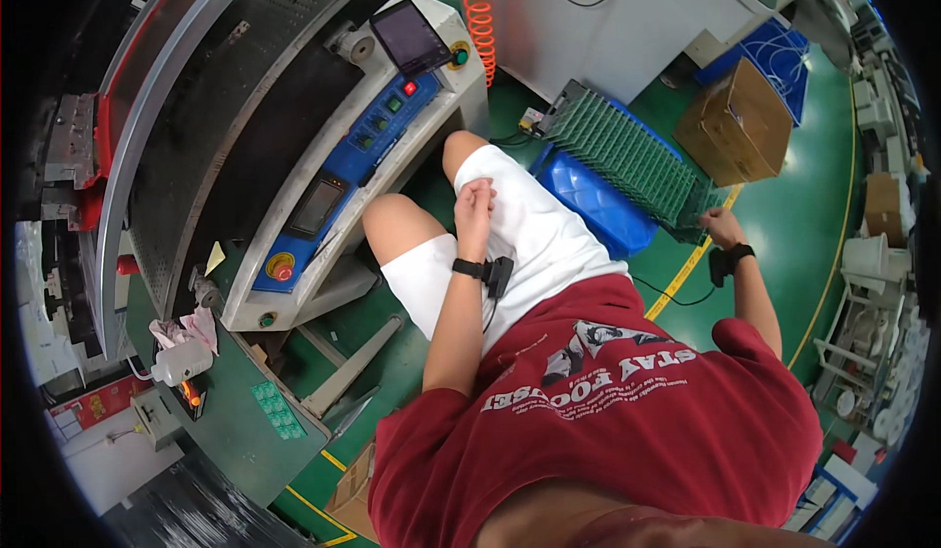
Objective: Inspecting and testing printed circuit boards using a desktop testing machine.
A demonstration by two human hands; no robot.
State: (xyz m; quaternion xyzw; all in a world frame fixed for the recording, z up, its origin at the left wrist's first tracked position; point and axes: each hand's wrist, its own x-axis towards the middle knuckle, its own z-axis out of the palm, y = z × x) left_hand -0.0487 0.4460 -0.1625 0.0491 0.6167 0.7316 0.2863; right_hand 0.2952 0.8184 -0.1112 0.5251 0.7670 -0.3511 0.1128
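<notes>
My left hand (474, 217) rests on my lap over the white shorts, fingers loosely bent, with nothing visible in it. To the right, my right hand (723, 226) is at the near right end of a rack (627, 156) holding a row of green circuit boards. Its fingers are closed at the edge of a green circuit board (698, 205) there; the fingertips are partly hidden. Under the rack is a blue plastic bin (588, 200). Both wrists wear black straps with small devices.
On the left stands a machine with a blue control panel (343, 180), a red stop button (282, 271) and a small screen (409, 36). A green table (235, 455) carries a white bottle (182, 362) and a green board panel (277, 411). A cardboard box (735, 126) sits beyond the rack.
</notes>
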